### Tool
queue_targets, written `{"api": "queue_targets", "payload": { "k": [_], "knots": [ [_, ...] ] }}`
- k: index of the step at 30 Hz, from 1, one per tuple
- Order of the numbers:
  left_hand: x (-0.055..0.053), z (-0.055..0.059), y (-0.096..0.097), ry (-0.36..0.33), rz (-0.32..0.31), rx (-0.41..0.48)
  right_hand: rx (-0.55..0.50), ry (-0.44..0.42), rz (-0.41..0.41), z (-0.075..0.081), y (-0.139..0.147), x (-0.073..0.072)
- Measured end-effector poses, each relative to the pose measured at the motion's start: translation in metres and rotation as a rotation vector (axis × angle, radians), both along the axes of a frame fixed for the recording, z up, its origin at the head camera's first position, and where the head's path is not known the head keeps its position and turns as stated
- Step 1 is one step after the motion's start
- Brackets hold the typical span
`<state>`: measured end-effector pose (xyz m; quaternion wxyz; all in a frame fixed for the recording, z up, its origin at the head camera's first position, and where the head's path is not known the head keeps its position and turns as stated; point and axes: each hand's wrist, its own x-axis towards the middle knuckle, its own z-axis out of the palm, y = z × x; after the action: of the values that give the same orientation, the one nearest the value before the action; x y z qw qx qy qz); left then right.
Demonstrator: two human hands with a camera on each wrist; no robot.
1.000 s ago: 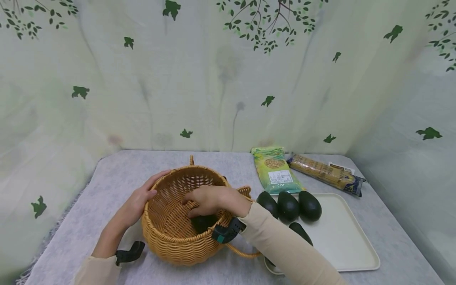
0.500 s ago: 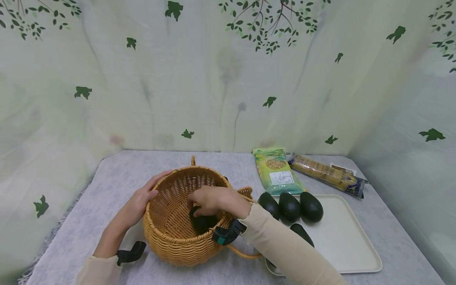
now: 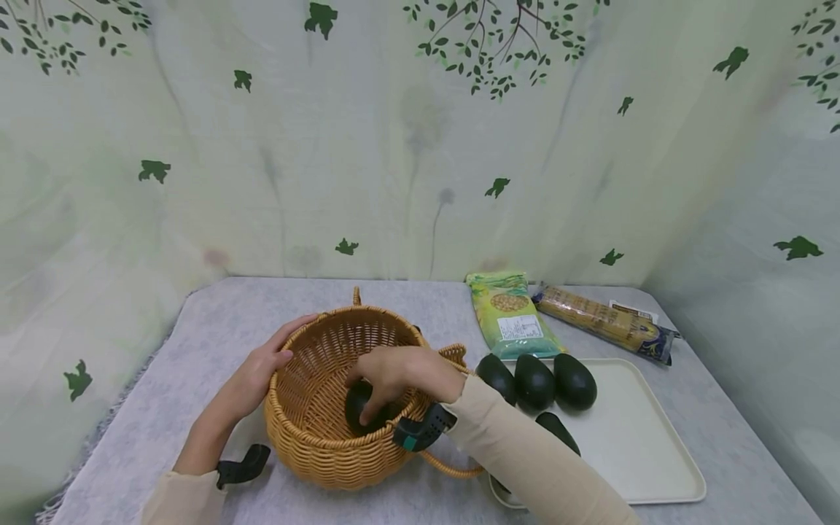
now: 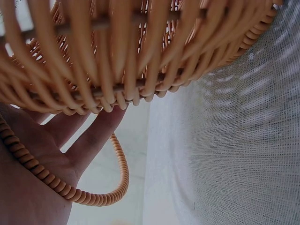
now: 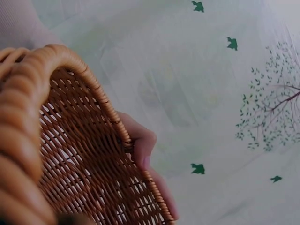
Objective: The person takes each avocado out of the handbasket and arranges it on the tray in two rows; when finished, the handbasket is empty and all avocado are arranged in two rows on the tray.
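A round wicker basket (image 3: 328,467) stands on the cloth-covered table, tilted toward me. At its left rim, my left hand (image 3: 252,375) holds it, thumb over the edge and fingers along the outside; the left wrist view shows those fingers (image 4: 96,136) against the weave. Inside the basket, my right hand (image 3: 397,373) grips a dark green avocado (image 3: 356,408) near the right wall, thumb across it. Part of that avocado is hidden by the hand. In the right wrist view the basket wall (image 5: 89,154) shows, while the right hand itself is mostly out of sight.
Right of the basket lies a cream tray (image 3: 646,452) with several avocados (image 3: 574,383), partly covered by my right sleeve. Behind it are a green-yellow bag (image 3: 508,313) and a long pasta packet (image 3: 600,321). A wicker handle (image 3: 453,469) loops out at the basket's right.
My right hand has shifted its fingers and thumb over the avocado, which has turned and moved slightly left in the basket. The left hand stays on the rim.
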<state>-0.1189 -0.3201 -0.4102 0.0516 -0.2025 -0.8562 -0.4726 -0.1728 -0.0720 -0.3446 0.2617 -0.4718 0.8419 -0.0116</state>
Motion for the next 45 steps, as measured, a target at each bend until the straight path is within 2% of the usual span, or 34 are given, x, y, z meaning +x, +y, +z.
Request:
{"api": "queue_targets", "payload": {
  "k": [6, 13, 21, 33, 41, 45],
  "knots": [
    [-0.0003, -0.0008, 0.0005, -0.005, -0.001, 0.006, 0.019, -0.021, 0.02, -0.0014, -0.0008, -0.0014],
    [0.0, -0.0001, 0.0001, -0.005, 0.003, 0.0, 0.011, -0.072, 0.0, -0.0024, -0.0009, -0.0004],
    [0.0003, 0.0009, -0.0003, 0.009, 0.014, -0.015, 0.016, -0.028, 0.028, -0.0015, -0.001, 0.0011],
    [0.0003, -0.0004, 0.0001, 0.003, 0.009, -0.005, 0.031, -0.039, 0.036, -0.0001, -0.0004, 0.0033],
    [0.0006, -0.0012, -0.0002, 0.011, 0.012, -0.01, 0.003, -0.053, 0.036, -0.0015, 0.0003, 0.0021],
    [0.0, -0.0014, -0.0001, 0.012, 0.009, -0.003, -0.039, -0.041, 0.064, -0.001, 0.0013, 0.0]
  ]
}}
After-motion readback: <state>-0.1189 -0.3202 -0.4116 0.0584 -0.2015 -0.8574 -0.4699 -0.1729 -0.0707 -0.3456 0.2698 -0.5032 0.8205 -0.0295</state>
